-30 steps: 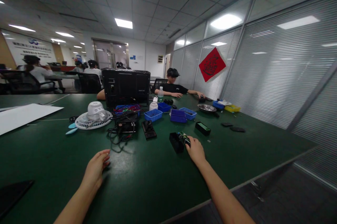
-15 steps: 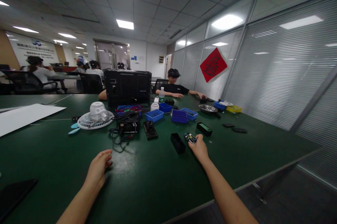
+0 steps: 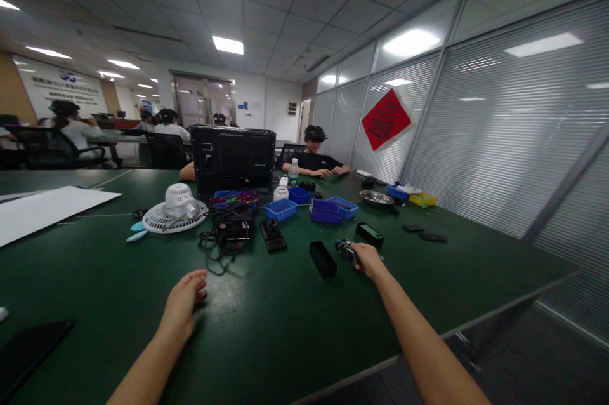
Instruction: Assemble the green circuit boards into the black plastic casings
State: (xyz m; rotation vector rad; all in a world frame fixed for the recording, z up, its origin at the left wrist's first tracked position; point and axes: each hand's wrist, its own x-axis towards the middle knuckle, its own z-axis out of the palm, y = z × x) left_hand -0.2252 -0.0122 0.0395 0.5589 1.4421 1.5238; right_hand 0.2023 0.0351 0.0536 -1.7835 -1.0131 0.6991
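Note:
A small circuit board [image 3: 348,251] with several parts on it is gripped at its right end by my right hand [image 3: 368,260], thumb and fingers closed on it. Just left of the board lies an open black case [image 3: 322,259], and behind it is a second black case [image 3: 370,234] with a green inside. My left hand [image 3: 183,303] rests at the table's left-middle, fingers loosely bent and nothing visible in them. Nearest to that hand are the black cables [image 3: 221,256] of a black box-shaped device [image 3: 233,227].
Across the green table [image 3: 266,329] stand a white fan part [image 3: 177,208], a large black casing [image 3: 233,157], blue trays [image 3: 280,209], a metal dish [image 3: 377,198] and a bottle [image 3: 294,170]. A person [image 3: 314,154] sits at the far side. Flat black pieces [image 3: 432,237] lie right.
My right hand has turned the circuit board and shifted slightly right with it. The person across has drawn an outstretched arm back in. My left hand has barely moved.

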